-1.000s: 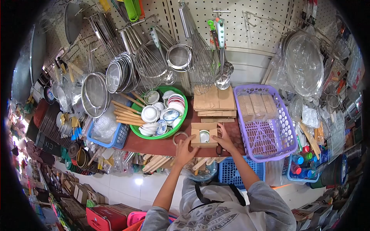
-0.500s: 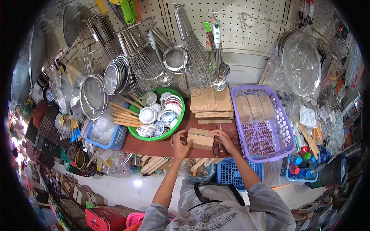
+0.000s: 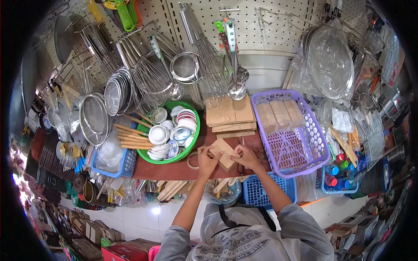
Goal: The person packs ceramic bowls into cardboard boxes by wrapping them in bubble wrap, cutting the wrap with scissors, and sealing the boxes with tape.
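Note:
A small brown cardboard box (image 3: 223, 147) sits tilted between my hands over the red-brown table (image 3: 174, 171). My left hand (image 3: 206, 160) grips its left side, with fingertips on the top face. At the right edge of the box, my right hand (image 3: 247, 157) is closed in a pinch against the cardboard; any small thing between those fingertips is too small to make out. A roll of tape (image 3: 192, 160) lies just left of my left hand. Scissors (image 3: 241, 168) lie partly hidden under my right hand. Behind the box is a stack of flat cardboard pieces (image 3: 230, 112).
At the left stands a green basin (image 3: 194, 145) of small bowls, with wooden-handled tools beside it. A purple basket (image 3: 300, 172) holding wrapped brown packs stands at the right. Whisks (image 3: 209, 65), strainers (image 3: 185, 67) and ladles (image 3: 236, 90) hang above the table.
The box has turned from lying square to an angled position, its plain face now up. My right hand has closed to a pinch at its edge. The whole view has shifted slightly.

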`<state>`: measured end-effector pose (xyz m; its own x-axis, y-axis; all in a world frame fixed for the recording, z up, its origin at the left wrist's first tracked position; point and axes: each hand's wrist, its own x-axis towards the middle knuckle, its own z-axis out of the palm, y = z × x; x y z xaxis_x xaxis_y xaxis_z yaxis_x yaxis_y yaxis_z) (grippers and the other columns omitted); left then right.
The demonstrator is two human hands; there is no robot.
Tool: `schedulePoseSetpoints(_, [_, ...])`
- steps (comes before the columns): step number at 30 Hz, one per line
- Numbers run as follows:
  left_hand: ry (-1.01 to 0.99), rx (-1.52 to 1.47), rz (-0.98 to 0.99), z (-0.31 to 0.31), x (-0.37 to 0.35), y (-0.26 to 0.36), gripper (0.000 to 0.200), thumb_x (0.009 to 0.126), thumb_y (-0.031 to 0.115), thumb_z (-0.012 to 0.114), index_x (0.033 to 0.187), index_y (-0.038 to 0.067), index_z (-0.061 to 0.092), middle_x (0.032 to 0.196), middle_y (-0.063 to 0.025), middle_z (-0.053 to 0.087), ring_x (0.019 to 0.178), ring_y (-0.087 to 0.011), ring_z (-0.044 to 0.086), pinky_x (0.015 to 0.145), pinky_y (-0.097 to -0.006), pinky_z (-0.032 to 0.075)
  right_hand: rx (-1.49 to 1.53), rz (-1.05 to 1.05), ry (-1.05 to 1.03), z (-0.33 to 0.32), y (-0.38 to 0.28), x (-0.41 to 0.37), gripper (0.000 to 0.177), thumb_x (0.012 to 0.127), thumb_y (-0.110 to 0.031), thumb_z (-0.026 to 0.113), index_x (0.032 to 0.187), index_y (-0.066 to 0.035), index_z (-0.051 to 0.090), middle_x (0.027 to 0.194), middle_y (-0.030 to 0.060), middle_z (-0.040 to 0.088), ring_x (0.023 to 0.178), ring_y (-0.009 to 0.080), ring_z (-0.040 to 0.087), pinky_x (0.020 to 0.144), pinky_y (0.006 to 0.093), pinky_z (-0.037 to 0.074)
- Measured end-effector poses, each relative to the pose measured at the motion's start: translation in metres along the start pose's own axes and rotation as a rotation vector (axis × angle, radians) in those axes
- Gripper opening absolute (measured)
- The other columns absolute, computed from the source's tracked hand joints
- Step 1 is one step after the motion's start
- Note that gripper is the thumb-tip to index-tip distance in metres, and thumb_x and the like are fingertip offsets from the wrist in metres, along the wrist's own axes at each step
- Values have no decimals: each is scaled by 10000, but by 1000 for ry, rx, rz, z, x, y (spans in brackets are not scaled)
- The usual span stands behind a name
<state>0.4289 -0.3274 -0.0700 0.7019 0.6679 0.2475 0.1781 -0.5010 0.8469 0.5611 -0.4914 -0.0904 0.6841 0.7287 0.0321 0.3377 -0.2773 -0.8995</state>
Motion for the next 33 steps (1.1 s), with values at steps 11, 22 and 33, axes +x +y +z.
schedulePoseSetpoints(11, [-142, -58, 220, 12, 31, -34, 581, 648, 148, 866, 1156, 96, 588, 1253, -148, 523, 1204, -353, 500, 1026, -443, 403, 79, 377, -35, 34, -28, -7, 511, 812, -427, 768, 948, -75, 424, 903, 81, 570, 758, 172, 626, 545, 330, 591])
schedulePoseSetpoints(22, [-186, -94, 259, 3, 35, -31, 525, 716, 123, 823, 1179, 96, 579, 1285, -142, 509, 1177, -341, 509, 1024, -451, 387, 245, 447, 2, 49, -23, -7, 504, 842, -418, 751, 1021, -109, 395, 1005, 61, 571, 878, 192, 626, 590, 351, 597])
schedulePoseSetpoints(33, [-355, 186, 213, -71, 4, -63, 278, 805, 181, 736, 1058, 89, 668, 1089, -98, 615, 995, -305, 604, 857, -409, 515, 324, 472, 38, 59, -36, -10, 514, 828, -443, 761, 956, -124, 378, 971, 60, 556, 859, 196, 616, 572, 366, 603])
